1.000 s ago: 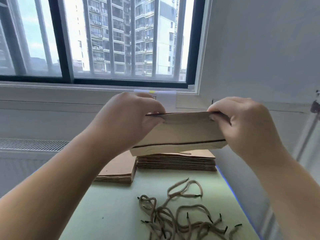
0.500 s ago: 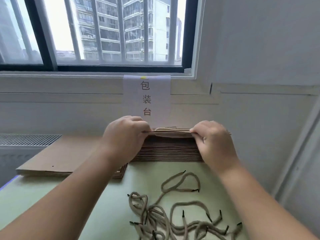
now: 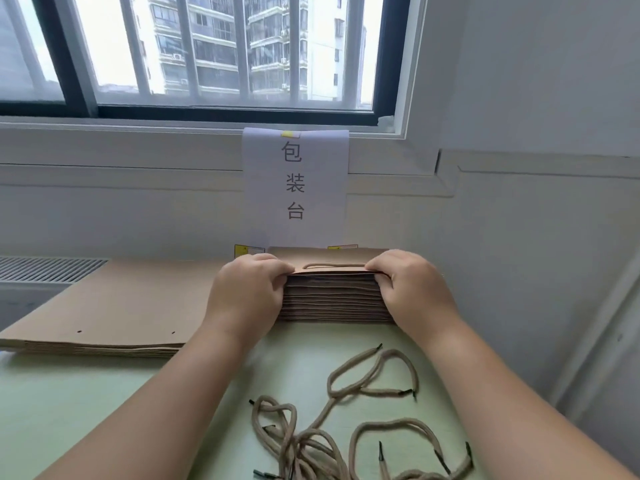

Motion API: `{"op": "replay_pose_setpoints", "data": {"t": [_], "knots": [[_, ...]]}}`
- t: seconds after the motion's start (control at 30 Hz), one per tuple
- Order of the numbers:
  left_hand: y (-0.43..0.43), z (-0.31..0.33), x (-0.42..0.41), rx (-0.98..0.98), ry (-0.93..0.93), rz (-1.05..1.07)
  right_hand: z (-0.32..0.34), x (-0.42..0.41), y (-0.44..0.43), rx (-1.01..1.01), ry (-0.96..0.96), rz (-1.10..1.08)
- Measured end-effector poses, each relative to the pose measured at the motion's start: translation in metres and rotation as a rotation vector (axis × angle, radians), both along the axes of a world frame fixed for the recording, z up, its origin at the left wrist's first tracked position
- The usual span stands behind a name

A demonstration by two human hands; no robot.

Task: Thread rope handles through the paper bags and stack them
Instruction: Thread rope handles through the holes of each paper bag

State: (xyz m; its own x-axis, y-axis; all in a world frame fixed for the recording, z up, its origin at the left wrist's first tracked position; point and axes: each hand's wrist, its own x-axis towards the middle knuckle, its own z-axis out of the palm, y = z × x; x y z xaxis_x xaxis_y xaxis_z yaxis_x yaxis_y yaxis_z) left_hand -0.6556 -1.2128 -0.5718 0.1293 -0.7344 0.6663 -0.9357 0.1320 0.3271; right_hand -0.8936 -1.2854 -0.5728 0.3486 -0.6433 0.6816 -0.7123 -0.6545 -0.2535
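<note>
Here the left hand [image 3: 249, 292] and right hand [image 3: 412, 289] each pinch an end of the top bag [image 3: 346, 256], which lies on the stack [image 3: 334, 301] at the back of the surface [image 3: 69, 410]. A lower pile [image 3: 114, 306] sits to the left. Loose ropes [image 3: 308, 441] lie nearer, cut off below. The hands hide the stack's corners.

Bright window [image 3: 221, 50] daylight, wide-angle distortion

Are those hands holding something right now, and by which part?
Yes: the top paper bag, lying on the stack. The left hand pinches its left end, the right hand its right end, both at the near edge.
</note>
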Motion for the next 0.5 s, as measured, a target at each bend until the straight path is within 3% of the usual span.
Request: {"op": "replay_pose_setpoints", "data": {"t": [0.17, 0.33, 0.5], "knots": [[0.007, 0.000, -0.003, 0.153, -0.045, 0.037, 0.004, -0.010, 0.003, 0.250, 0.056, 0.049], [0.013, -0.001, -0.012, 0.276, -0.058, 0.008, 0.006, -0.012, 0.005, 0.266, 0.011, 0.060], [0.013, -0.003, -0.021, 0.513, -0.154, -0.091, -0.001, -0.010, 0.008, 0.409, 0.312, 0.046]]}}
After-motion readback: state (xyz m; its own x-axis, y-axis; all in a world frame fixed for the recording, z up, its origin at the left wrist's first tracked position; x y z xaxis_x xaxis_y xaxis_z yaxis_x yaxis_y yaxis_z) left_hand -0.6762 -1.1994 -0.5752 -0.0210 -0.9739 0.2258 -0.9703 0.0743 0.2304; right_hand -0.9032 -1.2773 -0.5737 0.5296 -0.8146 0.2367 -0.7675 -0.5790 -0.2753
